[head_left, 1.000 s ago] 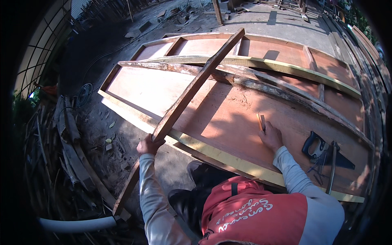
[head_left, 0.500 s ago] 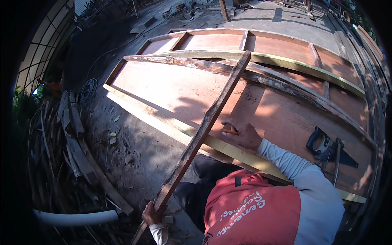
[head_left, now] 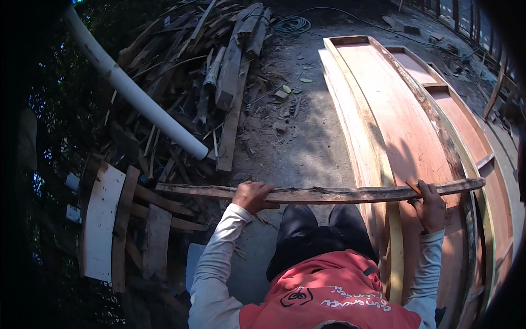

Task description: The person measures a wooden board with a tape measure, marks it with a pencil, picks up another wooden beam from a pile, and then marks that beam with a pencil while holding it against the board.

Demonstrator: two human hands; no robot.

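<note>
A long rough wooden batten [head_left: 334,195] lies crosswise in front of my body, its right end over the framed plywood panel [head_left: 408,109]. My left hand [head_left: 253,197] is closed around the batten left of its middle. Toward the other end, my right hand [head_left: 429,214] has its fingers over the batten. An orange pencil [head_left: 414,189] sticks out from between those fingers. The panel has wooden strips along its edges, and a pale timber edge [head_left: 350,131] runs along its left side.
A heap of scrap timber [head_left: 181,82] lies at the far left, with a white pipe [head_left: 148,104] in front of it. Beyond is a coiled hose [head_left: 292,25]. A white board with wooden edging [head_left: 105,219] stands at the near left. Another framed panel [head_left: 457,104] lies at the right.
My view has swung left. The batten has gone from slanting to nearly level across me. My right hand, apart from it before, is now on the batten, still with the pencil.
</note>
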